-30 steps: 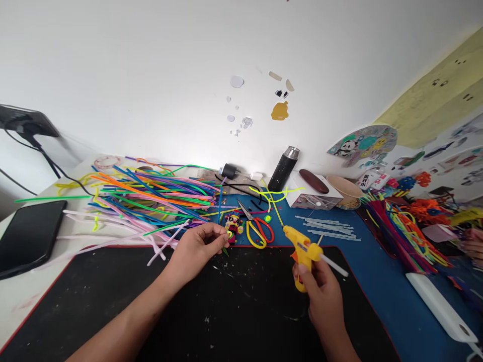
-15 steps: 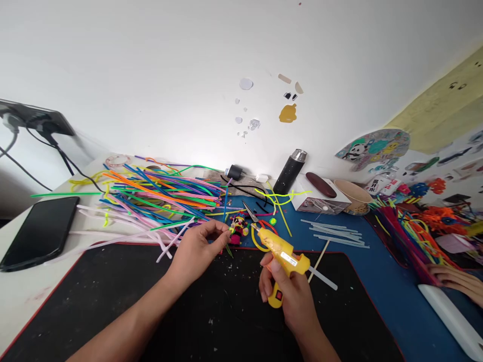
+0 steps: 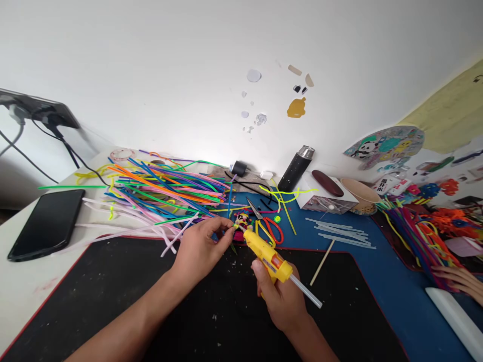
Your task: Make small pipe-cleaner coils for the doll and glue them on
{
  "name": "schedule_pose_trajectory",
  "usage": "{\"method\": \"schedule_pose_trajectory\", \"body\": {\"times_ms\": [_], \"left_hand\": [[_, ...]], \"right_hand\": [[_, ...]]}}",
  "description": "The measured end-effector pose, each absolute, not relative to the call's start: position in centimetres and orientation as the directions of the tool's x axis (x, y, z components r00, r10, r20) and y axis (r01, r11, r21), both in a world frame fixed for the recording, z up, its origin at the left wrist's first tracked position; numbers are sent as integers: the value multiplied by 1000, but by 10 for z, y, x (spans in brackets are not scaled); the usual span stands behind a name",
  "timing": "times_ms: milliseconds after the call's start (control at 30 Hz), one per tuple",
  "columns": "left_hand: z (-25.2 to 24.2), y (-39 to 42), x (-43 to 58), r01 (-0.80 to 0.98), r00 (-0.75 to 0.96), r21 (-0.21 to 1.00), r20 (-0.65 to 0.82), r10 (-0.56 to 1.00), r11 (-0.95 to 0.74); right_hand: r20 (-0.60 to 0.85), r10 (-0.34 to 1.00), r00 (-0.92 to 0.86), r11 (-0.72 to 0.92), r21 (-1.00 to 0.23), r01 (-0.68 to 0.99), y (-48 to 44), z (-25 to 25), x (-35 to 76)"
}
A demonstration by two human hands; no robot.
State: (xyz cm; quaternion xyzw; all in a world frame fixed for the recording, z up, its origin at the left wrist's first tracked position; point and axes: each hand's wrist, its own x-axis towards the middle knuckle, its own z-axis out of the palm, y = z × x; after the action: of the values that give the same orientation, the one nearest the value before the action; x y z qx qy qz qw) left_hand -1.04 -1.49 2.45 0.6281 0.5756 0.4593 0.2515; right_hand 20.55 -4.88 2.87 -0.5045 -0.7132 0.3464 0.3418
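Observation:
My right hand [image 3: 283, 296] is wrapped round the grip of a yellow hot glue gun [image 3: 264, 254], with a clear glue stick [image 3: 307, 292] poking out of its back. The nozzle points up and left, right by the fingertips of my left hand [image 3: 207, 246]. Those fingers pinch a small yellow-green piece [image 3: 236, 226], partly hidden by thumb and nozzle. Just behind it is a small pink and black figure [image 3: 241, 221] of fuzzy pipe cleaners. Red-and-yellow-handled pliers or scissors [image 3: 272, 229] lie open to the right of the figure.
A heap of coloured pipe cleaners [image 3: 169, 188] spreads behind my left hand. A phone [image 3: 47, 223] lies at left. Spare glue sticks [image 3: 341, 232], a wooden stick [image 3: 322, 262], a black flask [image 3: 296, 171] and a tissue box [image 3: 324, 201] are at right. Another person's hand [image 3: 460, 281] is far right.
The glue gun has moved left and tilted, bringing its nozzle to my left fingertips. My left hand keeps its pinch beside the figure. The view has shifted slightly.

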Motion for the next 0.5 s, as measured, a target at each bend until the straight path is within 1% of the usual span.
{"method": "schedule_pose_trajectory", "body": {"times_ms": [167,333,500], "left_hand": [[26,-15,-11,495,-80,841,294,952,-218],[23,-15,-11,497,-88,836,313,945,-231],[22,-15,-11,491,-82,836,324,943,-245]], "right_hand": [[164,953,-253,277,-807,521,-48,27,203],[229,938,-260,337,-773,538,-48,30,200],[245,934,-261,353,-744,568,-48,35,198]]}}
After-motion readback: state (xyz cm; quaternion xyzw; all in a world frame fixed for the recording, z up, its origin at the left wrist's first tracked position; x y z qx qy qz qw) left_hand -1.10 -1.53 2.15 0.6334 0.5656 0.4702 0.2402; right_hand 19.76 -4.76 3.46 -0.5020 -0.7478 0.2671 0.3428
